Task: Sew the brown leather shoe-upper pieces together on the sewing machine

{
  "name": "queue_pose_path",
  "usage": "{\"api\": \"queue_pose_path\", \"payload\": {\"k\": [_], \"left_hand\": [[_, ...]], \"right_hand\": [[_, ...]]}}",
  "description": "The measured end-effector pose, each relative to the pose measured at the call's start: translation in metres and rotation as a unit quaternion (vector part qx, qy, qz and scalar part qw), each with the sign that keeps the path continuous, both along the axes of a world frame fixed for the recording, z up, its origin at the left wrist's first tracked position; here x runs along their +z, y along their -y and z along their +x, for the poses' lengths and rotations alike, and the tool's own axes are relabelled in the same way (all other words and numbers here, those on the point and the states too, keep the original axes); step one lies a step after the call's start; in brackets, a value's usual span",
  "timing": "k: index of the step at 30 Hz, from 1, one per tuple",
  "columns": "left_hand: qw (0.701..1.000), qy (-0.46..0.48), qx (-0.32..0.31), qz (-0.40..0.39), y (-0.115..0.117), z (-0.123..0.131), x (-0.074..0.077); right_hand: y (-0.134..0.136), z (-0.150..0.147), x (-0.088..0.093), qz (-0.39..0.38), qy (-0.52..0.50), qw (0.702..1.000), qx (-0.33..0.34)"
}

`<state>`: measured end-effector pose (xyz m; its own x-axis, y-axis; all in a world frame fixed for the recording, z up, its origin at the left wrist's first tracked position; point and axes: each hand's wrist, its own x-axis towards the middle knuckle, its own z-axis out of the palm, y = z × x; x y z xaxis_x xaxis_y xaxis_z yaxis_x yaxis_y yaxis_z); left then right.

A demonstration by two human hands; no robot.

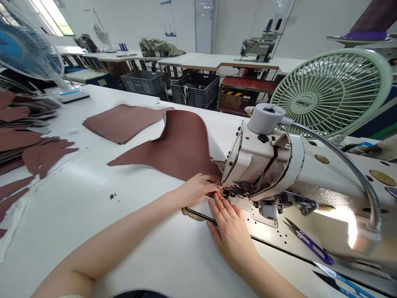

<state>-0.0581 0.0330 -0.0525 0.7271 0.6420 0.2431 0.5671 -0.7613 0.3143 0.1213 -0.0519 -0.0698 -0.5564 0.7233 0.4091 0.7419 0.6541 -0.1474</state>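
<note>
Sewing station, piece at the needle. My left hand (198,188) lies on the brown piece (182,145) right at the head of the machine (273,161), fingers curled down onto the material; I cannot tell whether this grip pinches the edge or only presses it. My right hand (231,225) lies flat just beside it, fingers straight and close together, palm down, a pressing grip that clamps nothing, with the fingertips on the pale near edge of the piece beside the foot. The piece sits on the bench (93,198), its near edge under the foot area. The rest fans out to the left and away from me, and the far corner curls up to show a pale backing. Judgement: the seam is in hand, not finished, since only the near edge is at the needle; the stitching itself is too small to read. The piece looks like thin, matte, leather-like sheet, reddish brown, with a curved outline and a dark line along the pale near edge. A flat stack (122,122) of like pieces lies farther back, with more cut pieces (43,155) at the far left. Snips (307,242) rest on the machine bed, well apart from my hands.
</note>
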Motion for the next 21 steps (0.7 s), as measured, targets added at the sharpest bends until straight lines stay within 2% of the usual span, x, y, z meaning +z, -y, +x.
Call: {"api": "queue_pose_path", "payload": {"k": [3,6,8,11,13,15,17,21], "left_hand": [[1.000,-0.012,0.014,-0.018,0.005,0.000,0.007],[0.997,-0.040,0.045,-0.039,0.009,-0.009,0.020],[0.990,-0.070,0.119,-0.024,0.010,-0.022,0.025],[0.955,-0.121,0.268,0.025,0.008,-0.049,0.023],[0.939,-0.144,0.309,0.046,0.001,-0.063,0.017],[0.941,-0.155,0.294,0.055,-0.012,-0.070,0.012],[0.949,-0.158,0.267,0.055,-0.035,-0.069,0.010],[0.955,-0.165,0.246,0.019,-0.112,-0.051,0.015]], "right_hand": [[0.000,0.001,0.004,0.010,-0.023,0.999,0.029],[0.002,0.003,0.010,0.016,-0.062,0.994,0.090],[0.002,0.004,0.012,0.026,-0.080,0.989,0.121],[0.001,0.006,0.010,0.046,-0.073,0.985,0.149],[-0.003,0.007,0.006,0.062,-0.064,0.983,0.161],[-0.009,0.008,0.001,0.089,-0.057,0.980,0.167],[-0.015,0.009,-0.004,0.126,-0.039,0.975,0.179],[-0.024,0.009,-0.014,0.176,-0.027,0.963,0.201]]}}
